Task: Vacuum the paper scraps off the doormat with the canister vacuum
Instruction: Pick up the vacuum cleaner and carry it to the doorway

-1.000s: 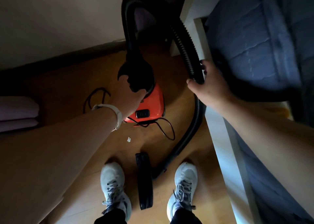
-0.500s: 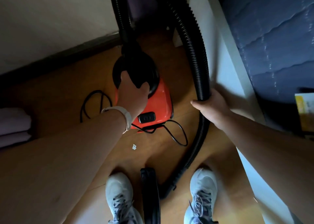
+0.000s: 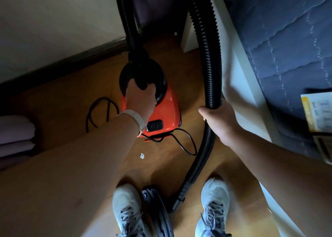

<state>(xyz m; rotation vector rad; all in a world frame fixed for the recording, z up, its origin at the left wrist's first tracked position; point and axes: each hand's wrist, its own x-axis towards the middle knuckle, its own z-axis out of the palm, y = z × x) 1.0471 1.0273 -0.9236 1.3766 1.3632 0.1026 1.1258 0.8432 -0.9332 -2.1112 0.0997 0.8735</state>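
the canister vacuum (image 3: 162, 111), red with a round black cap, sits on the wooden floor (image 3: 62, 111) near the dark skirting at the floor's far edge. the left hand (image 3: 141, 100), a pale wristband (image 3: 134, 119) on its wrist, grips the end of the black hose (image 3: 210, 66) where it enters the cap. the hose loops up out of view and comes down on the right, where the right hand (image 3: 218, 119) is closed round it. lower down it runs to the floor nozzle (image 3: 158, 213), lying between two white shoes (image 3: 125, 206) at the near edge. a black cord (image 3: 186, 143) curls from the vacuum's near end; one paper scrap (image 3: 142, 156) lies just beside it. a blue-quilted bed (image 3: 287, 48) borders the floor's right edge.
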